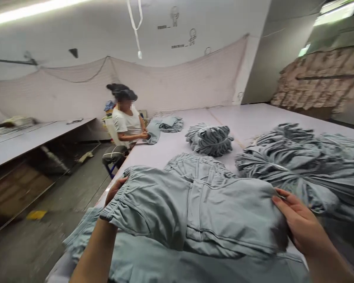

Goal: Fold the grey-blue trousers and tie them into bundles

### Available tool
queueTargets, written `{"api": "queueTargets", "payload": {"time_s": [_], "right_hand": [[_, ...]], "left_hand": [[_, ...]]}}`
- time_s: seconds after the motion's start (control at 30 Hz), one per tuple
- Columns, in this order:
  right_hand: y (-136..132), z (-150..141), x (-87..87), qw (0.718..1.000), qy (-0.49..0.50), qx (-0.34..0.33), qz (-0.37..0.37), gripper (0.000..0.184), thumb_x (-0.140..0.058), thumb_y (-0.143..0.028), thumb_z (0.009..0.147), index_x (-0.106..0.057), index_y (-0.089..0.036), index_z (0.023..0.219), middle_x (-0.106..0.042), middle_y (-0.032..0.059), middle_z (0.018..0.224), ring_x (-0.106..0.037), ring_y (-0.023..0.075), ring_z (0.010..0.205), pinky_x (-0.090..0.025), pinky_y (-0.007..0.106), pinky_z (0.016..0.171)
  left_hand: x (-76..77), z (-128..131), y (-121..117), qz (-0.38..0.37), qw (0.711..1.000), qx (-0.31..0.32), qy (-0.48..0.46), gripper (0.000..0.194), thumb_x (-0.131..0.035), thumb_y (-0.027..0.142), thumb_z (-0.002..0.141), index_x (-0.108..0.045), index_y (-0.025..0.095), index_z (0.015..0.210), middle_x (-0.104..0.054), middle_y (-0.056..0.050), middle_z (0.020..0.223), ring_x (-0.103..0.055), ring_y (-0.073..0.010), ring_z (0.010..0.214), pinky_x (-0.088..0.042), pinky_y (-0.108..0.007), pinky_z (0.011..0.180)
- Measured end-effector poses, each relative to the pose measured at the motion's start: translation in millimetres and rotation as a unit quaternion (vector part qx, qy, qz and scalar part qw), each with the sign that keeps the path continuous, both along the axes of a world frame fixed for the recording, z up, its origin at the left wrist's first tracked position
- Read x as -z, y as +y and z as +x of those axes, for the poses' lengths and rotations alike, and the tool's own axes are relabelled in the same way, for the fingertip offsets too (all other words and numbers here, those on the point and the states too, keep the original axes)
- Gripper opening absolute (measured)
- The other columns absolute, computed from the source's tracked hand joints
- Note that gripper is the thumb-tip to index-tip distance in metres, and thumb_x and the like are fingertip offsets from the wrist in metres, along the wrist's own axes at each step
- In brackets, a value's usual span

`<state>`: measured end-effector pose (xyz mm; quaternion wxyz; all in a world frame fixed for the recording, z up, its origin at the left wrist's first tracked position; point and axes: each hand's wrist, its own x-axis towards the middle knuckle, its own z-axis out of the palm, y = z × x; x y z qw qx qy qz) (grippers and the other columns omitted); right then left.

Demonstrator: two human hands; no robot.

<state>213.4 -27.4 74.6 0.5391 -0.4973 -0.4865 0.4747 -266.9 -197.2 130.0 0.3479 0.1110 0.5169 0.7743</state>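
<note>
A pair of grey-green pants (pixel 224 212) with a gathered elastic waistband and stitched side pocket is stretched sideways in front of me, above the table. My left hand (pixel 115 190) is at the waistband end, closed around its edge, with the fingers partly hidden by the cloth. At the other end, my right hand (pixel 297 220) pinches the fabric between thumb and fingers. Under the held pair lies more cloth of the same colour (pixel 153 261), spread flat. Just behind it rests a gathered grey-green garment pile (pixel 194 163).
A large heap of grey-green garments (pixel 306 157) lies on the right, and a tied-looking bundle (pixel 209 139) sits mid-table (pixel 177 143). Across the table's left edge a seated co-worker (pixel 128 118) handles similar cloth (pixel 155 131). Another long table (pixel 41 135) stands left, beyond an aisle.
</note>
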Motion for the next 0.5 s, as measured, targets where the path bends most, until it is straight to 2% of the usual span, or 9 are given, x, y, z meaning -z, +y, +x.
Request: {"api": "queueTargets", "payload": {"time_s": [0.07,0.13,0.23,0.3,0.37,0.5], "right_hand": [[-21,-13,7.5,0.999,-0.014,-0.037,-0.034,0.053,-0.069,-0.053,0.060,-0.060,-0.026,0.104,-0.070,0.0110,0.085,-0.066,0.0251,0.071,-0.056,0.035,0.061],[-40,-32,22.5,0.994,-0.035,-0.067,-0.077,0.055,-0.070,-0.054,0.057,-0.062,-0.026,0.104,-0.071,0.0114,0.089,-0.067,0.0272,0.075,-0.057,0.036,0.064],[-67,-66,50.0,0.984,-0.059,-0.111,-0.126,0.061,-0.071,-0.057,0.054,-0.063,-0.024,0.104,-0.072,0.0107,0.090,-0.068,0.0296,0.080,-0.058,0.038,0.066],[-85,-89,64.8,0.981,-0.067,-0.127,-0.130,0.060,-0.071,-0.059,0.054,-0.064,-0.023,0.102,-0.073,0.0100,0.091,-0.068,0.0296,0.083,-0.058,0.036,0.067],[-101,-108,72.6,0.981,-0.072,-0.127,-0.130,0.057,-0.071,-0.059,0.055,-0.065,-0.023,0.099,-0.073,0.0089,0.092,-0.068,0.0285,0.085,-0.058,0.034,0.068],[-128,-130,68.2,0.988,-0.068,-0.061,-0.123,0.057,-0.072,-0.059,0.053,-0.066,-0.023,0.096,-0.072,0.0079,0.089,-0.067,0.0276,0.083,-0.058,0.032,0.064]], "left_hand": [[7.0,-10,-43,-0.033,0.999,-0.019,-0.014,0.045,-0.058,-0.012,0.063,-0.067,0.015,0.098,-0.075,0.005,0.072,-0.071,-0.0154,0.078,-0.056,-0.019,0.075],[13.7,-18,-80,-0.076,0.995,-0.008,-0.060,0.035,-0.060,-0.004,0.068,-0.068,0.011,0.098,-0.075,0.000,0.070,-0.071,-0.0189,0.073,-0.057,-0.026,0.076],[23.3,-33,-122,-0.122,0.981,0.020,-0.146,0.027,-0.057,0.005,0.075,-0.068,0.010,0.099,-0.075,-0.003,0.069,-0.072,-0.0230,0.074,-0.058,-0.036,0.079],[28.8,-49,-142,-0.136,0.973,0.033,-0.184,0.028,-0.054,0.007,0.077,-0.068,0.009,0.101,-0.075,-0.005,0.072,-0.072,-0.0244,0.078,-0.057,-0.039,0.082],[32.0,-68,-156,-0.134,0.970,0.043,-0.200,0.032,-0.054,0.007,0.076,-0.067,0.008,0.104,-0.076,-0.007,0.079,-0.072,-0.0261,0.083,-0.056,-0.041,0.085],[30.1,-113,-166,-0.114,0.971,0.058,-0.202,0.033,-0.055,0.008,0.074,-0.067,0.007,0.105,-0.077,-0.008,0.083,-0.071,-0.0277,0.087,-0.056,-0.042,0.087]]}}
